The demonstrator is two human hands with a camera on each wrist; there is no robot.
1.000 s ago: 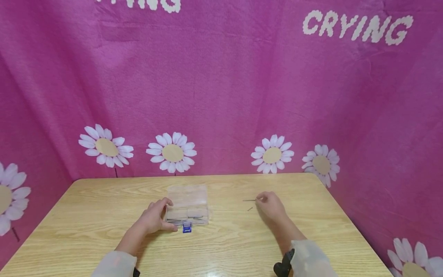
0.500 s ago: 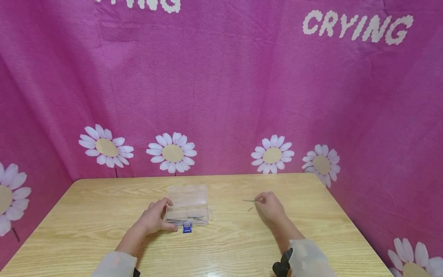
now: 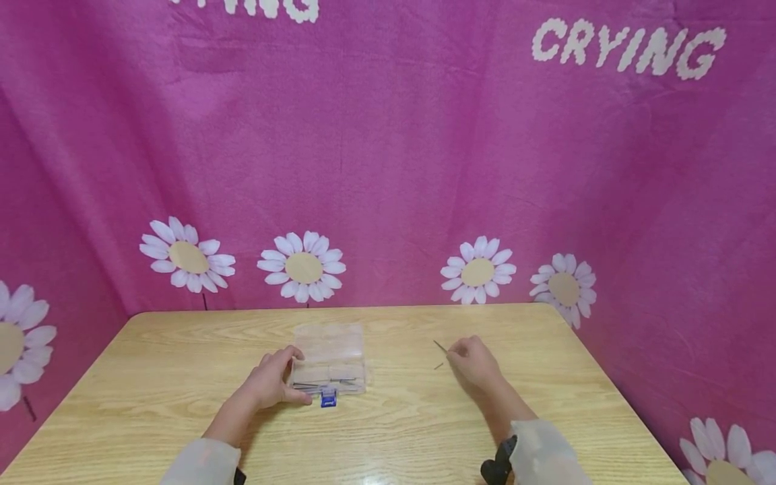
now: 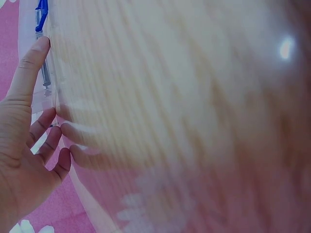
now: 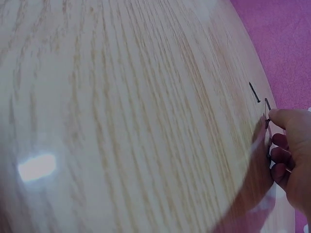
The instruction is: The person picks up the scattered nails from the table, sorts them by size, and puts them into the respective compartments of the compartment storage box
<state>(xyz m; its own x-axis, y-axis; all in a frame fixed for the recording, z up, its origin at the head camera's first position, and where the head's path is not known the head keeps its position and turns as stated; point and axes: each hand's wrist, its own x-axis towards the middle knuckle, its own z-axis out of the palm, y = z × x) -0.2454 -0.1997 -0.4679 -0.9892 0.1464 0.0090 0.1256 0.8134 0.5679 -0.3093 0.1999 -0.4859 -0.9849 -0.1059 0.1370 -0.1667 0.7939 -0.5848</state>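
Observation:
A clear plastic box lies on the table with its lid raised at the back. Its blue latch sticks out at the front, and several nails lie inside. My left hand holds the box's left end, thumb along the front wall and fingers behind the side. To the right, my right hand pinches a thin dark nail between thumb and forefinger, one end pointing away and left. Beside those fingertips a shorter nail lies on the table; its head shows in the right wrist view.
The wood-grain table has a rounded far edge. A pink cloth with white daisies and lettering hangs behind it and along both sides. Bare tabletop lies between the box and my right hand.
The nail in my right fingers has swung from pointing left to pointing away and left. My left hand and the box stay where they were, and so does the loose nail.

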